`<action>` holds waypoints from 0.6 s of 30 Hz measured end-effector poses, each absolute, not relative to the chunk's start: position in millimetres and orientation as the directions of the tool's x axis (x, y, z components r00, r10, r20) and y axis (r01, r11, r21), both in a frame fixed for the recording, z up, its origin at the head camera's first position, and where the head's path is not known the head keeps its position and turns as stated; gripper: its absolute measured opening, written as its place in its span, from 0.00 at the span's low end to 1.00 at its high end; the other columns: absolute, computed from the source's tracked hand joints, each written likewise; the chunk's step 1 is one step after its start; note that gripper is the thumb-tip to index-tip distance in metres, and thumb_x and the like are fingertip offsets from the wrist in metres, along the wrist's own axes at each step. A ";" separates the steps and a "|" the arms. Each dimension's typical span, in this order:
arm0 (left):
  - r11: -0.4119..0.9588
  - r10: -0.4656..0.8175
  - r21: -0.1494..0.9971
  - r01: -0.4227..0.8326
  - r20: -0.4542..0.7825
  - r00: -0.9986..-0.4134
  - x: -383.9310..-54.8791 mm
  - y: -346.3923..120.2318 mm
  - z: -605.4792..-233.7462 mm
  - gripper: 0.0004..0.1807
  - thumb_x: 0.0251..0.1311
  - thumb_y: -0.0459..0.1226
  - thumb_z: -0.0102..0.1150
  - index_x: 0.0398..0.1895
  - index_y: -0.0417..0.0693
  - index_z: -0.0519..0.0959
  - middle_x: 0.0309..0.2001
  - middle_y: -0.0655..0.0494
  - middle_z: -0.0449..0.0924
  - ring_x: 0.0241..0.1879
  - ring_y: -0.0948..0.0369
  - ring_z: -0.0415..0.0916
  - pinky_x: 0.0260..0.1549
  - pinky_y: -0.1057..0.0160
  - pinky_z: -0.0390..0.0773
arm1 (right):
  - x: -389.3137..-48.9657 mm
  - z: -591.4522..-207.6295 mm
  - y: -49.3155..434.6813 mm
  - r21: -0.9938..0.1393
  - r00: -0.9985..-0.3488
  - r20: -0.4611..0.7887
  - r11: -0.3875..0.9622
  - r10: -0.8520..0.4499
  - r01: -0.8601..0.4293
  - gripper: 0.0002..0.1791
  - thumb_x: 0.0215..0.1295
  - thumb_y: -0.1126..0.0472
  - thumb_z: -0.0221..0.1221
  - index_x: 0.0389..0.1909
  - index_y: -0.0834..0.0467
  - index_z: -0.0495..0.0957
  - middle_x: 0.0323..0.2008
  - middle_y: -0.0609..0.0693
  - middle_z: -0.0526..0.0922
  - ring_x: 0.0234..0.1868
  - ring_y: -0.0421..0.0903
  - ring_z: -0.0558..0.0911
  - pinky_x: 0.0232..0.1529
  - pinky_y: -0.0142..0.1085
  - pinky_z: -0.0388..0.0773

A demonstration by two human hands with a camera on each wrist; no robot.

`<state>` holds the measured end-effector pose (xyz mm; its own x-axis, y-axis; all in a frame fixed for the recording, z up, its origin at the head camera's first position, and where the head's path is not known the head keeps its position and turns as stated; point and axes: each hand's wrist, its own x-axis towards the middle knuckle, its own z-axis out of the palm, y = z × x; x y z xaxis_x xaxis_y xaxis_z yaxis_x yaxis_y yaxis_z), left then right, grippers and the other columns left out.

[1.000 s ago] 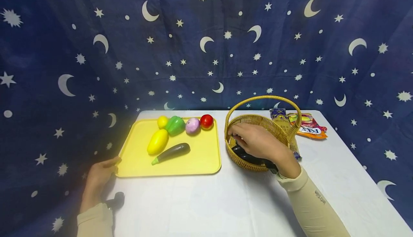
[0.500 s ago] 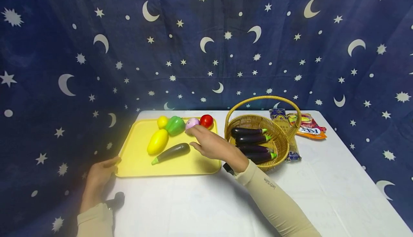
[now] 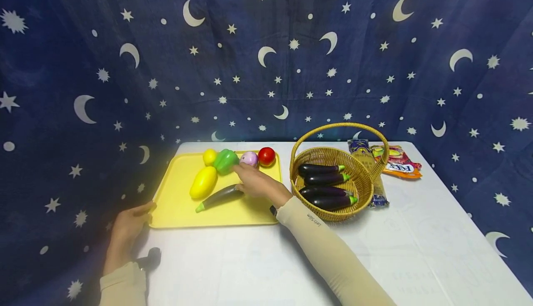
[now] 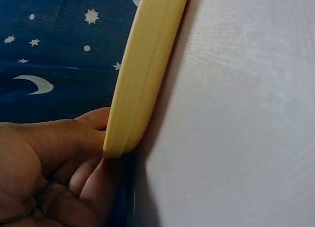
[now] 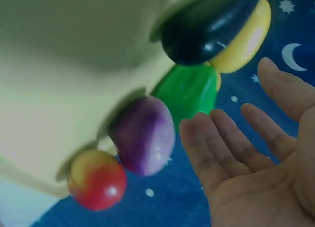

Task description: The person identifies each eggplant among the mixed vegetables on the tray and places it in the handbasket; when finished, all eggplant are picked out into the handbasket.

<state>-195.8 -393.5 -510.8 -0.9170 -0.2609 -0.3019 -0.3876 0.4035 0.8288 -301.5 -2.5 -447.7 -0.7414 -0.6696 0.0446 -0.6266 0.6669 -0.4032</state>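
In the head view my left hand [image 3: 127, 229] holds the near left corner of a yellow tray [image 3: 172, 190]; the left wrist view has thumb and fingers around the tray's corner [image 4: 123, 113]. My right hand [image 3: 260, 183] hovers over the tray, by the right end of a dark eggplant [image 3: 220, 198] with a green tip. Its fingers are extended and hold nothing in the right wrist view, close to a green bell pepper [image 5: 184, 89] and a round purple vegetable [image 5: 145, 136]. A yellow mango-like fruit [image 3: 203, 183] lies left of the eggplant.
Right of the tray stands a wicker basket [image 3: 346, 125] with a tall handle and several eggplants [image 3: 322, 179] inside. Behind it lie a pasta packet [image 3: 366, 160] and an orange-red snack bag [image 3: 401, 169]. A lemon [image 3: 210, 157] and a red round fruit [image 3: 266, 156] sit at the tray's back.
My right hand has left the basket and moved left over the tray, then farther toward the eggplant and pepper. The basket's eggplants are now uncovered. My left hand stays at the tray corner.
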 end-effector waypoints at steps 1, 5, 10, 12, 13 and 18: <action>0.406 -0.261 0.829 -0.386 -0.300 -0.918 -196.0 -393.5 -511.4 0.31 0.73 0.31 0.54 0.79 0.41 0.66 0.79 0.48 0.59 0.86 0.41 0.47 0.84 0.36 0.50 | -303.1 -450.6 -4.5 -0.407 -0.740 0.037 0.666 -0.672 -0.625 0.29 0.74 0.59 0.66 0.71 0.61 0.70 0.65 0.59 0.79 0.65 0.51 0.79 0.77 0.42 0.75; 0.414 -0.265 0.824 -0.386 -0.297 -0.918 -195.8 -392.4 -512.2 0.31 0.72 0.31 0.54 0.79 0.41 0.66 0.79 0.48 0.60 0.86 0.40 0.47 0.84 0.35 0.49 | -305.3 -456.6 -10.0 -0.435 -0.733 0.009 0.658 -0.680 -0.615 0.29 0.74 0.58 0.66 0.70 0.60 0.70 0.66 0.61 0.80 0.66 0.52 0.78 0.77 0.43 0.75; 0.407 -0.277 0.822 -0.398 -0.304 -0.912 -196.4 -390.3 -511.8 0.31 0.72 0.31 0.53 0.79 0.42 0.67 0.80 0.48 0.60 0.86 0.40 0.46 0.84 0.35 0.49 | -305.5 -459.2 -13.9 -0.448 -0.741 -0.015 0.667 -0.671 -0.595 0.31 0.74 0.59 0.66 0.73 0.61 0.70 0.69 0.61 0.79 0.68 0.52 0.77 0.78 0.43 0.74; 0.403 -0.280 0.824 -0.398 -0.303 -0.911 -197.2 -390.1 -512.0 0.32 0.73 0.31 0.53 0.79 0.41 0.66 0.79 0.47 0.60 0.86 0.39 0.46 0.84 0.35 0.49 | -305.8 -461.4 -15.0 -0.445 -0.741 -0.021 0.671 -0.671 -0.594 0.31 0.73 0.60 0.66 0.73 0.60 0.71 0.69 0.60 0.79 0.67 0.51 0.77 0.77 0.43 0.74; 0.401 -0.284 0.824 -0.401 -0.305 -0.909 -197.5 -389.9 -512.0 0.32 0.72 0.31 0.54 0.79 0.41 0.66 0.79 0.47 0.60 0.86 0.39 0.46 0.84 0.35 0.49 | -305.9 -462.7 -15.6 -0.445 -0.741 -0.025 0.671 -0.671 -0.593 0.30 0.73 0.61 0.66 0.73 0.61 0.71 0.68 0.60 0.79 0.66 0.51 0.78 0.76 0.42 0.75; 0.398 -0.277 0.826 -0.399 -0.307 -0.911 -198.5 -390.8 -513.5 0.32 0.72 0.30 0.53 0.79 0.40 0.65 0.80 0.46 0.60 0.86 0.38 0.45 0.84 0.34 0.46 | -305.4 -469.2 -18.1 -0.411 -0.738 -0.048 0.687 -0.673 -0.599 0.27 0.73 0.64 0.65 0.71 0.58 0.74 0.63 0.57 0.81 0.61 0.49 0.79 0.74 0.39 0.76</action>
<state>-198.5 -390.8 -513.5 -0.9107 -0.2767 -0.3068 -0.3992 0.3978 0.8261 -305.4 -18.1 -469.2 -0.7383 -0.6728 -0.0479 -0.5992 0.6868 -0.4115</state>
